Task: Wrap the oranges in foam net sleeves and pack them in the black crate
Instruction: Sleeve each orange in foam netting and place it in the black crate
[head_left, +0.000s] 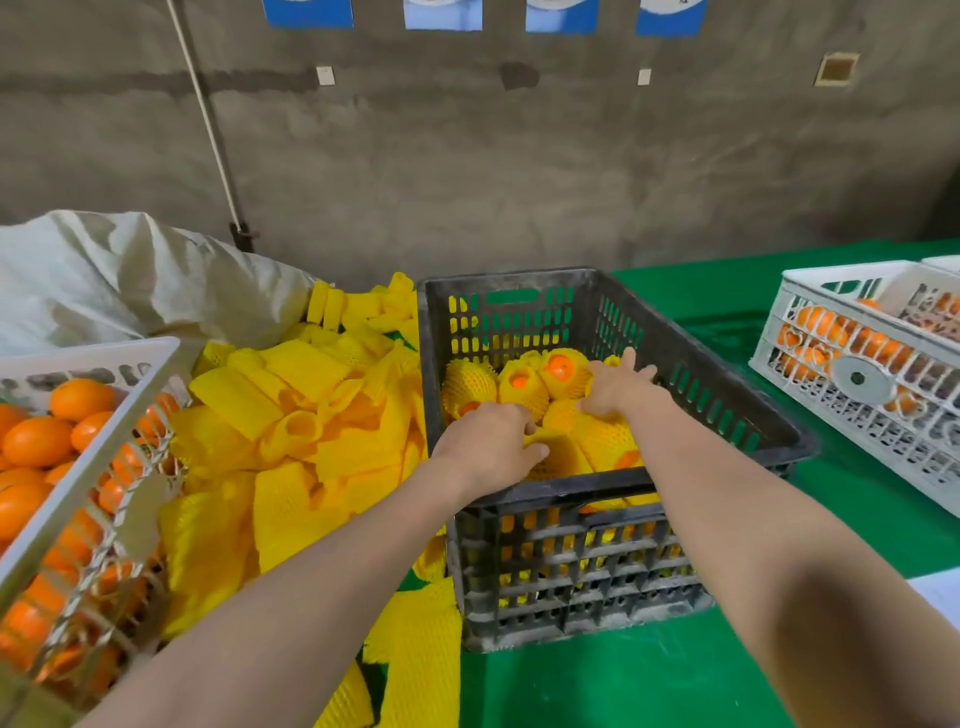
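**A:** Which way is the fruit lying from the hands?

**B:** The sleeved orange (563, 454) is sitting right at the left hand (488, 441), just inside the near wall of the black crate (613, 486); the fingers are curling over it and the thumb is closing under it, so that hand is gripping it; its long axis I cannot tell, since the hand is covering one end.

**A:** And the right hand (615, 392)?

**B:** It is reaching further in, beyond the left one, with fingers spread and lying flat on the packed sleeved oranges (519, 387); it is holding nothing; several of those are showing an open sleeve end upward.

**A:** So which hand is doing the placing?

**B:** The left, I am judging; the gap for the fruit is lying between the two hands, and the right looks to be steadying its neighbours.

**A:** Anything getting in the way?

**B:** Only the crate's near wall under both wrists; outward to the left of the hands, the loose foam net sleeves (311, 405) are piling up on the bench (675, 686), then a white crate (88, 358) of bare oranges (36, 441); well off to the right, a second white crate (852, 384) is standing apart.
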